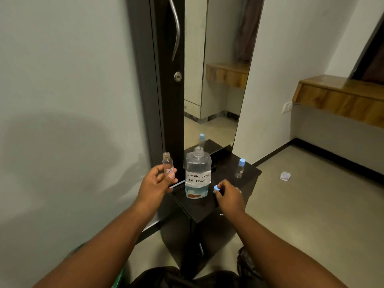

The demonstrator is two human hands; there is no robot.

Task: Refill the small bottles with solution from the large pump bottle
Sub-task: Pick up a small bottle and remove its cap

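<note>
Head view, looking down at a small dark cabinet point(209, 208) set against a tall mirror point(216, 80). Left hand point(154, 183) raised off the cabinet's left edge, fingers curled round an uncapped small clear bottle point(168, 164); bottle upright, open neck at top, a pale label with red marks on the lower body, partly hidden by the fingers. Right hand point(228, 195) low over the cabinet top, fingertips pinched on a light blue cap point(216, 188), just right of the large bottle. Large clear bottle point(198, 175) stands on the cabinet between the two hands, neck open with no pump fitted, clear liquid reaching high in the body, white handwritten label reading "CONTACT LENS SOLUTION", reddish patch near its base. Second small bottle point(240, 168) with a blue cap still on stands upright toward the cabinet's far right corner, well apart from both hands. A thin white strip point(176, 184) lies at the cabinet's left edge below the left hand; cannot tell what it is. Crumpled white scrap point(285, 176) on the floor to the right. Dark door point(170, 100) with a metal handle point(176, 28) left of the mirror.
</note>
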